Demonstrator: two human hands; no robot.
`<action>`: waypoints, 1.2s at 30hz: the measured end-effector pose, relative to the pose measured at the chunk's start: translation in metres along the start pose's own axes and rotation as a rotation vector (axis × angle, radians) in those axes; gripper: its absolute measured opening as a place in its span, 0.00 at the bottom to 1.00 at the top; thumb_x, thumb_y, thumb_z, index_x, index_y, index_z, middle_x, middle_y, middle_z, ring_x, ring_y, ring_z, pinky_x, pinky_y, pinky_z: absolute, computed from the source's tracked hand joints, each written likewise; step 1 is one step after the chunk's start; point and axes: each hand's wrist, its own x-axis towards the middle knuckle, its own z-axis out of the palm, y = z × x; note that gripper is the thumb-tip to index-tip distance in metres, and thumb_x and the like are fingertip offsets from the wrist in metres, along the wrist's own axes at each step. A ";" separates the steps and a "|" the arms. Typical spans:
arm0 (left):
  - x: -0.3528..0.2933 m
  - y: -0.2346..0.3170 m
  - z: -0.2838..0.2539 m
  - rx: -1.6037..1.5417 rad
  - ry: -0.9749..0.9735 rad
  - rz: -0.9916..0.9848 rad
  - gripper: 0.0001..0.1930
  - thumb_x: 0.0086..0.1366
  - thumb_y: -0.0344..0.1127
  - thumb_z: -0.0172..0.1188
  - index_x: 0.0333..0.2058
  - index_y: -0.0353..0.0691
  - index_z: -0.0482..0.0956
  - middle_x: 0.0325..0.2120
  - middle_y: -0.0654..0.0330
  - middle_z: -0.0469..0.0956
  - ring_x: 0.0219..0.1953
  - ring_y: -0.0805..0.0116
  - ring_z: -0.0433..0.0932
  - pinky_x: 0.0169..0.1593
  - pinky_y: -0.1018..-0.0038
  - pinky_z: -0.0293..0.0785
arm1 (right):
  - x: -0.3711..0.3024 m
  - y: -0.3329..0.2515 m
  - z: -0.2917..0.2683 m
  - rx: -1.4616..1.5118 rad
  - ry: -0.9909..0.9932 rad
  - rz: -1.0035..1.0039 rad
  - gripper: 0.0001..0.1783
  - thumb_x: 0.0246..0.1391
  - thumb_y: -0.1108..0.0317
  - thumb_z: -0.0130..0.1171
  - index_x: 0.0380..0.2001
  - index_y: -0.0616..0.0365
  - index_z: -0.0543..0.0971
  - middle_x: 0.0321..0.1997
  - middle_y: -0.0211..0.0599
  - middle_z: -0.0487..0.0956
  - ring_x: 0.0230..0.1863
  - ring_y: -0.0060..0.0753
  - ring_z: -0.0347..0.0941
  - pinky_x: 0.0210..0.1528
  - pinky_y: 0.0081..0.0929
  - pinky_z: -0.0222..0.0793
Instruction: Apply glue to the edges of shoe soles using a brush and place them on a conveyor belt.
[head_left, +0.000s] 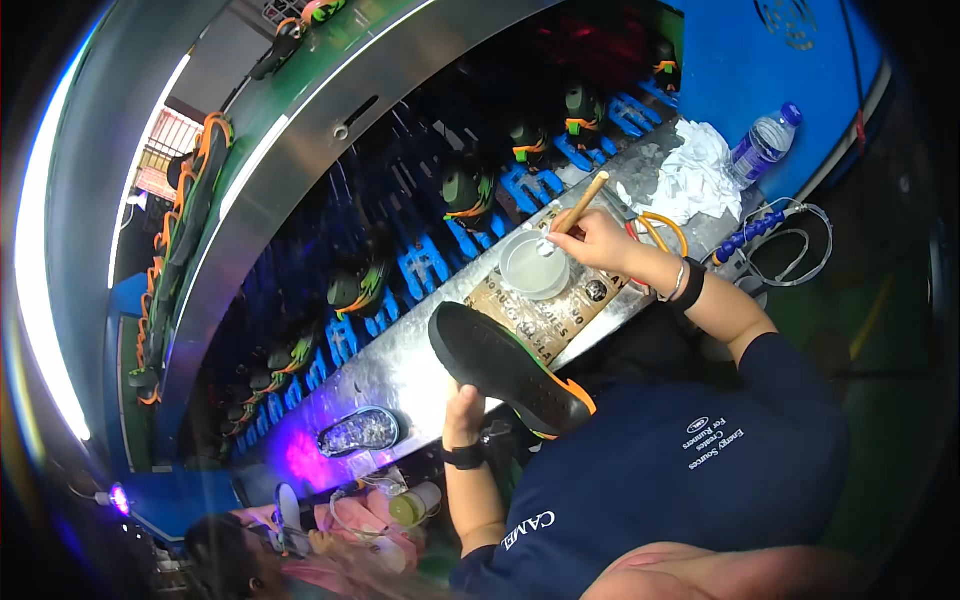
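My left hand (464, 414) is closed around the side of a black shoe upper (505, 365) with orange and green trim at the heel. Its dark underside faces up and it hangs over the bench's near edge. In my right hand (598, 243) is a brush (583, 202), gripped by its wooden handle, which slants up and away. The brush's lower end is at the rim of a translucent white bowl (524, 276) with pale liquid in it. Brown printed cardboard (560, 318) lies under the bowl.
Beyond the metal bench (400, 350), shoe uppers (467, 190) ride past blue holders (423, 262) on a line. White cloths (694, 175), a plastic bottle (768, 145) and orange-handled pliers (660, 228) lie right. At left sit a shoe-shaped tray (360, 431) and a person in pink (370, 525).
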 end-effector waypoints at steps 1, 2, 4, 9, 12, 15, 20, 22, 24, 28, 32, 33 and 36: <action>-0.011 -0.005 -0.004 -0.008 -0.003 -0.089 0.41 0.40 0.46 0.64 0.51 0.34 0.54 0.47 0.55 0.62 0.48 0.63 0.63 0.51 0.70 0.58 | 0.001 0.004 0.005 -0.014 -0.016 0.029 0.08 0.43 0.68 0.55 0.22 0.63 0.73 0.15 0.33 0.71 0.17 0.20 0.66 0.21 0.18 0.59; -0.017 -0.009 -0.006 -0.015 -0.010 -0.177 0.41 0.39 0.44 0.65 0.50 0.34 0.55 0.46 0.56 0.64 0.48 0.64 0.64 0.50 0.70 0.59 | 0.001 0.007 0.007 -0.022 -0.027 0.030 0.08 0.43 0.68 0.55 0.22 0.63 0.73 0.15 0.33 0.71 0.17 0.20 0.66 0.21 0.18 0.59; -0.023 -0.013 -0.004 0.046 0.015 -0.197 0.38 0.39 0.42 0.66 0.48 0.33 0.59 0.42 0.57 0.66 0.44 0.65 0.66 0.48 0.72 0.61 | 0.002 0.008 0.010 -0.050 -0.043 0.028 0.08 0.43 0.68 0.54 0.22 0.63 0.73 0.15 0.34 0.71 0.17 0.21 0.66 0.20 0.20 0.59; -0.012 -0.004 0.001 0.058 0.113 -0.042 0.27 0.39 0.36 0.67 0.39 0.34 0.67 0.32 0.61 0.72 0.35 0.70 0.70 0.41 0.76 0.66 | 0.003 0.000 0.012 -0.093 -0.067 0.046 0.08 0.43 0.68 0.54 0.21 0.63 0.73 0.15 0.34 0.71 0.17 0.22 0.65 0.20 0.20 0.59; 0.006 0.011 -0.003 0.102 0.127 0.150 0.27 0.38 0.36 0.68 0.38 0.34 0.68 0.32 0.62 0.72 0.35 0.71 0.70 0.40 0.76 0.65 | -0.001 0.002 0.010 -0.079 -0.074 0.050 0.09 0.43 0.68 0.54 0.21 0.64 0.73 0.15 0.34 0.71 0.17 0.21 0.65 0.20 0.20 0.59; 0.023 0.033 -0.001 0.165 0.132 0.264 0.25 0.40 0.36 0.67 0.37 0.34 0.68 0.32 0.63 0.72 0.35 0.74 0.70 0.40 0.78 0.65 | -0.004 -0.008 0.007 -0.009 -0.045 0.055 0.09 0.43 0.68 0.54 0.22 0.64 0.73 0.16 0.32 0.71 0.18 0.19 0.64 0.20 0.18 0.58; 0.047 0.070 0.016 0.344 0.049 0.341 0.26 0.39 0.30 0.67 0.38 0.33 0.66 0.31 0.60 0.72 0.34 0.72 0.71 0.40 0.77 0.67 | -0.016 -0.052 -0.003 0.332 -0.088 0.106 0.05 0.45 0.71 0.54 0.25 0.61 0.73 0.20 0.26 0.69 0.21 0.13 0.62 0.23 0.13 0.58; 0.054 0.082 0.026 0.420 -0.026 0.349 0.25 0.39 0.27 0.66 0.38 0.32 0.66 0.31 0.58 0.73 0.34 0.70 0.73 0.39 0.76 0.69 | -0.023 -0.069 -0.005 0.352 -0.151 0.086 0.04 0.45 0.73 0.54 0.26 0.61 0.73 0.22 0.25 0.70 0.23 0.12 0.63 0.25 0.13 0.59; 0.056 0.090 0.035 0.497 -0.061 0.375 0.24 0.39 0.25 0.66 0.37 0.32 0.67 0.31 0.57 0.73 0.34 0.69 0.73 0.39 0.76 0.69 | -0.027 -0.075 -0.002 0.267 -0.239 -0.075 0.04 0.45 0.73 0.54 0.26 0.61 0.72 0.22 0.27 0.70 0.24 0.13 0.64 0.26 0.13 0.60; 0.062 0.101 0.045 0.544 -0.151 0.365 0.23 0.38 0.25 0.66 0.36 0.31 0.68 0.29 0.57 0.74 0.33 0.70 0.74 0.39 0.76 0.69 | -0.024 -0.079 -0.001 0.242 -0.298 -0.047 0.05 0.44 0.73 0.54 0.26 0.63 0.72 0.22 0.28 0.70 0.24 0.13 0.64 0.26 0.12 0.60; 0.063 0.103 0.054 0.525 -0.151 0.354 0.22 0.38 0.26 0.66 0.35 0.31 0.69 0.29 0.58 0.74 0.32 0.70 0.74 0.38 0.77 0.69 | -0.018 -0.079 0.002 0.213 -0.290 -0.090 0.05 0.43 0.75 0.54 0.27 0.62 0.73 0.27 0.31 0.73 0.28 0.18 0.68 0.31 0.15 0.63; 0.063 0.104 0.055 0.531 -0.154 0.362 0.22 0.37 0.27 0.66 0.34 0.31 0.69 0.29 0.58 0.75 0.32 0.70 0.74 0.38 0.77 0.69 | -0.017 -0.079 0.005 0.219 -0.274 -0.119 0.05 0.43 0.76 0.54 0.27 0.62 0.73 0.27 0.31 0.73 0.28 0.19 0.68 0.31 0.16 0.63; 0.061 0.111 0.061 0.549 -0.146 0.391 0.21 0.37 0.26 0.66 0.33 0.31 0.70 0.29 0.58 0.75 0.32 0.71 0.74 0.37 0.77 0.69 | -0.015 -0.081 0.005 0.185 -0.261 -0.176 0.05 0.43 0.76 0.54 0.27 0.62 0.73 0.26 0.31 0.73 0.28 0.19 0.68 0.30 0.16 0.63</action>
